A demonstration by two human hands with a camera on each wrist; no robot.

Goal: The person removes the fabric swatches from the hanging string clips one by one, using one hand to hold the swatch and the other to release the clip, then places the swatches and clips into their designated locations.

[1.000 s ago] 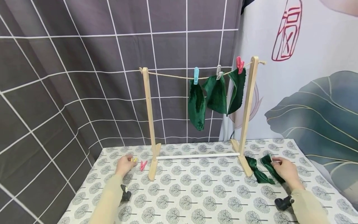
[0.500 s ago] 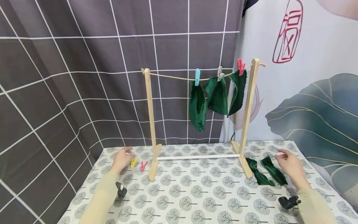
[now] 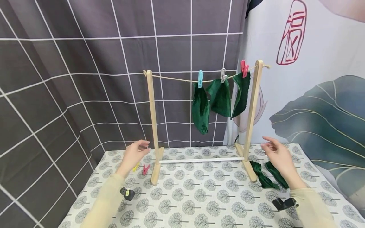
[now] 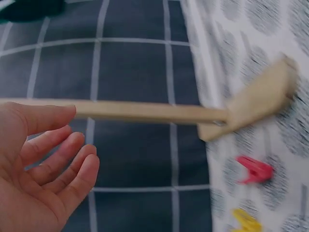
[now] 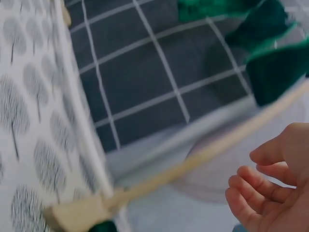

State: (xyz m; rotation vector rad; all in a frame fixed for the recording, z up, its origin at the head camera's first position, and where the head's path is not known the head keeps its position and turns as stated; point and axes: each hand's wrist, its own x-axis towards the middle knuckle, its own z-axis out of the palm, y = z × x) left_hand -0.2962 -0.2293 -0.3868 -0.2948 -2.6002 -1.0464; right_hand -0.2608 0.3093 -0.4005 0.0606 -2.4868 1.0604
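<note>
Both hands hover empty, fingers loosely spread: left hand (image 3: 134,155) beside the wooden drying rack (image 3: 152,126), above the yellow clothespin (image 3: 136,166); right hand (image 3: 278,155) above two green cloths (image 3: 269,177) on the worktop (image 3: 199,196).

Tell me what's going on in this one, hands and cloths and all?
A person sits at a small wooden drying rack on a patterned table. Three green cloths hang pegged on its rope. Both hands are raised and hold nothing: the left hand hovers above a yellow peg and a pink peg, the right hand above two loose green cloths lying by the rack's right foot.
</note>
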